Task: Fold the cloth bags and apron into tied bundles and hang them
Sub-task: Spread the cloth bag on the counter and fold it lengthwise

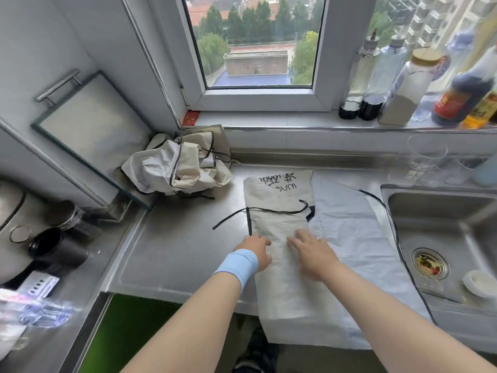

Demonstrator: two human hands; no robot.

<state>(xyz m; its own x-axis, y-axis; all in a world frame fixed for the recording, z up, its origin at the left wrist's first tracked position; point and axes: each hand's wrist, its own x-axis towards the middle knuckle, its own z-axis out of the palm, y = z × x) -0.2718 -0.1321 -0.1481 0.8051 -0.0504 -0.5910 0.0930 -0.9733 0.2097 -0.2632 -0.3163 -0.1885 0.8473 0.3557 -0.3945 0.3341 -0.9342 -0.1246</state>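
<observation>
Here the folded cloth bag (277,224) is pressed flat beneath the outstretched fingers of left hand (255,251) and right hand (309,251), apparently to set its crease.

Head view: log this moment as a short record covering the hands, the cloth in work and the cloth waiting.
left hand: on the left edge of the folded beige cloth bag with black lettering; grip unclear
right hand: flat on the same bag, fingers spread
underneath: pale cloth with black trim, reaching over the steel sink rim
waiting: crumpled cream cloth pile, back corner
tied: not yet
</observation>
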